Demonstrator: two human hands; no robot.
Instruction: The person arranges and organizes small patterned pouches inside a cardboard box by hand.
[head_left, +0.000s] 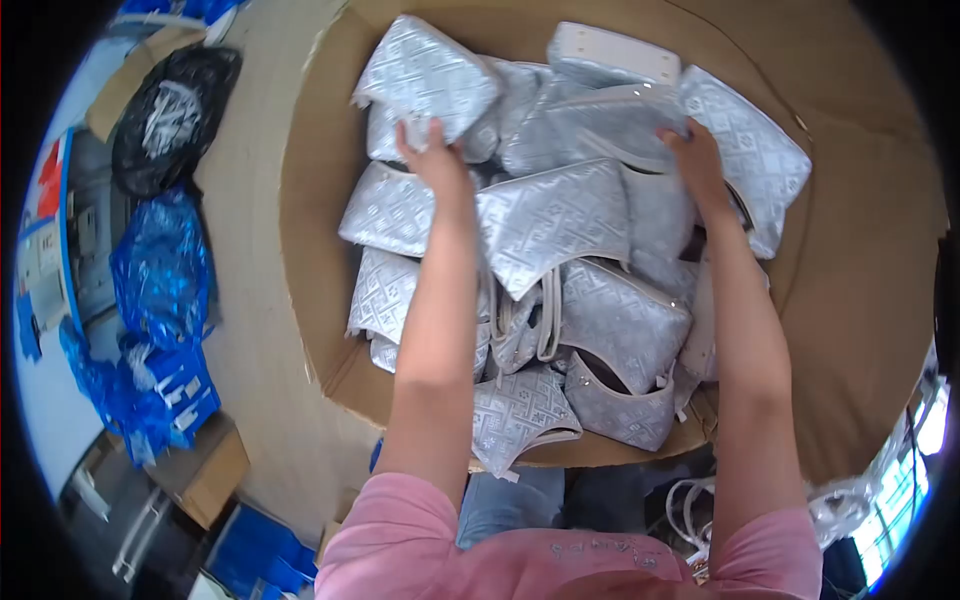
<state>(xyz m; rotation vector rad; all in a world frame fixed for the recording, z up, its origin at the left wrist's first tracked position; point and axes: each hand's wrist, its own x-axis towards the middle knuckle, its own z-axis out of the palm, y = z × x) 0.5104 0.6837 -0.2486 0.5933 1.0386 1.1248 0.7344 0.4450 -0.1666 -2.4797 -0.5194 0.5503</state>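
Note:
Silvery patterned handbags fill a big cardboard box (320, 200) in front of me. My left hand (437, 165) lies against a handbag (430, 75) at the upper left of the pile, fingers spread. At the upper right, my right hand (697, 165) has its thumb apart from its fingers. It touches the end of a blurred, plastic-looking grey handbag (590, 125), beside another patterned handbag (745, 150); some of its fingertips are hidden. Between my forearms a handbag (555, 215) rests on top, and looped straps (550, 315) hang below it.
Tall cardboard walls surround the pile, with a wide flap (860, 300) at the right. Left of the box, a black plastic bag (175, 120) and blue plastic bags (165, 265) stand near an opened carton (215, 470). White coiled material (840, 510) lies at the lower right.

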